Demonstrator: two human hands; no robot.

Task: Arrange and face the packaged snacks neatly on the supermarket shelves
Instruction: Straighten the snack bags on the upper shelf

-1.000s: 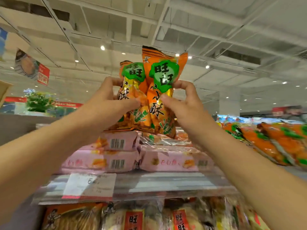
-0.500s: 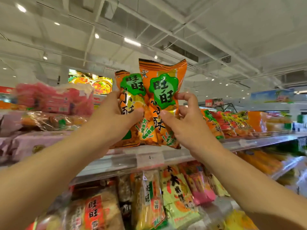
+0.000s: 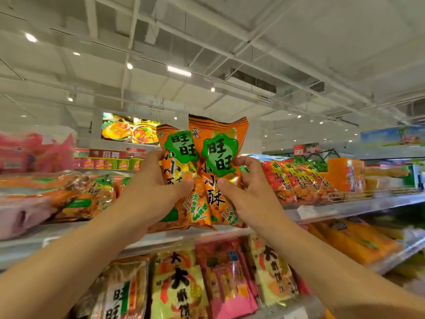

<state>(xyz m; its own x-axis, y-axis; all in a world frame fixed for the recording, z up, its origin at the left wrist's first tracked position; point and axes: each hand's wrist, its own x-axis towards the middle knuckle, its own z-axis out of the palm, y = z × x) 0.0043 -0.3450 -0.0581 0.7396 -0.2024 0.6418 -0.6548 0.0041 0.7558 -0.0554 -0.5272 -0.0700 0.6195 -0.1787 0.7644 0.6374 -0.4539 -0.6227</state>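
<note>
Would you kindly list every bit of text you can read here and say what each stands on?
"旺旺" and "小小酥": the two orange bags, left hand and right hand each with a grip on them.
"小小酥": red bags on the shelf.
"大米饼": yellow pack below.
"旺旺": pack lower left.
Price tags and far signs: too blurred.

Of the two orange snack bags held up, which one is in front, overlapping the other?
The orange bag gripped by the right hand; its edge covers the other orange bag, held by the left hand.
</note>
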